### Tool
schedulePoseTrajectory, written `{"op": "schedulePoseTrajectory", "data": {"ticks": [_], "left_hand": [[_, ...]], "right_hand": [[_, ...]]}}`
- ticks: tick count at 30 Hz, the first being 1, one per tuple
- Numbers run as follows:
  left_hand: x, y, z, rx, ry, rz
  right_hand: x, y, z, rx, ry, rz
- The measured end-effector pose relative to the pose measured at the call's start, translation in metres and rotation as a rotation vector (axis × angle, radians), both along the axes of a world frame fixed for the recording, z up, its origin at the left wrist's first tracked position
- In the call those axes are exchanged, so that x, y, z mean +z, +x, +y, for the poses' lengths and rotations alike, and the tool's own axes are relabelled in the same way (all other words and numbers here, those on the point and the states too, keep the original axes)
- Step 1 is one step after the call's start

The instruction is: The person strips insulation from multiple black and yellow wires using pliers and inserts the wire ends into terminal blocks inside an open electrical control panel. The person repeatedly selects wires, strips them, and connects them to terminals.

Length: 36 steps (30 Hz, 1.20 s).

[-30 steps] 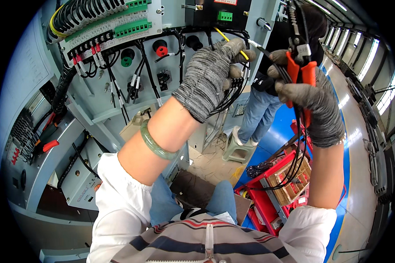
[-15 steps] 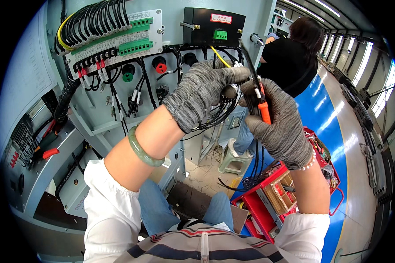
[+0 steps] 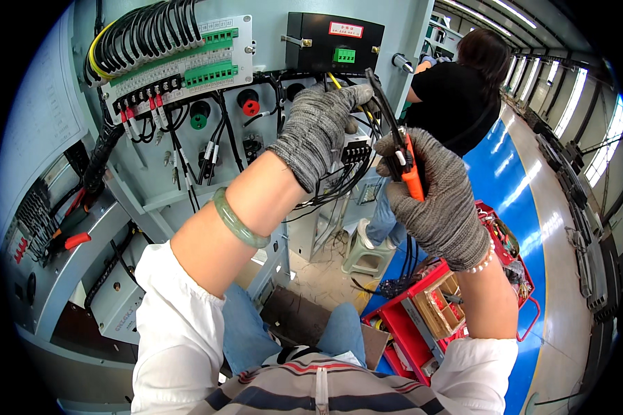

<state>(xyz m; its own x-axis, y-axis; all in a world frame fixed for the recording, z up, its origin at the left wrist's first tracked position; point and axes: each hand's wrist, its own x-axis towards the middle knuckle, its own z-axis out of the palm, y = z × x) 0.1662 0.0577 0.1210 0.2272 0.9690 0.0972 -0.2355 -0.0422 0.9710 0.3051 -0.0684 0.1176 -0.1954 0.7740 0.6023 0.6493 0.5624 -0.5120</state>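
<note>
My left hand (image 3: 318,128), in a grey knitted glove, is closed with thumb and fingertips pinched on thin wires (image 3: 368,114), just below a black box with a green terminal plug (image 3: 345,55). A yellow wire (image 3: 334,81) runs beside those fingers. In my right hand (image 3: 439,197), gloved alike, is a pair of pliers with orange-red handles (image 3: 413,176). Their dark jaws tilt up and left, near the wires at my left fingertips; I cannot tell whether they touch. Black wires hang below both hands, and a small black terminal block (image 3: 356,149) shows between them.
A panel with green and black terminal strips (image 3: 208,72) is at upper left, above red and green round fittings (image 3: 249,104). A red toolbox (image 3: 401,325) stands at lower right, near a pale green stool (image 3: 368,254). A person in black (image 3: 457,93) works beyond the panel edge.
My left hand has shifted slightly left and up, away from the right hand. The pliers' dark jaws now show more fully, and the terminal block has come into sight between my hands.
</note>
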Motion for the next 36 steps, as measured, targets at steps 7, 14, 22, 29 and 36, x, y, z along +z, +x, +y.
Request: {"op": "schedulePoseTrajectory", "data": {"ticks": [7,14,22,29,36], "left_hand": [[-0.004,-0.014,-0.023,-0.058,0.016,-0.105],[0.003,-0.017,-0.029,-0.097,-0.032,-0.11],[-0.007,-0.02,-0.019,-0.242,-0.076,-0.141],[-0.007,-0.019,-0.011,-0.216,-0.012,-0.077],[0.007,-0.017,-0.022,-0.288,-0.004,-0.066]], "right_hand": [[0.003,0.009,0.002,0.021,0.009,0.036],[0.007,0.003,-0.001,0.065,-0.05,0.053],[0.001,-0.008,-0.001,0.007,-0.056,-0.045],[-0.002,-0.016,0.001,0.015,0.1,-0.115],[0.005,-0.014,0.002,0.026,-0.006,-0.235]]}}
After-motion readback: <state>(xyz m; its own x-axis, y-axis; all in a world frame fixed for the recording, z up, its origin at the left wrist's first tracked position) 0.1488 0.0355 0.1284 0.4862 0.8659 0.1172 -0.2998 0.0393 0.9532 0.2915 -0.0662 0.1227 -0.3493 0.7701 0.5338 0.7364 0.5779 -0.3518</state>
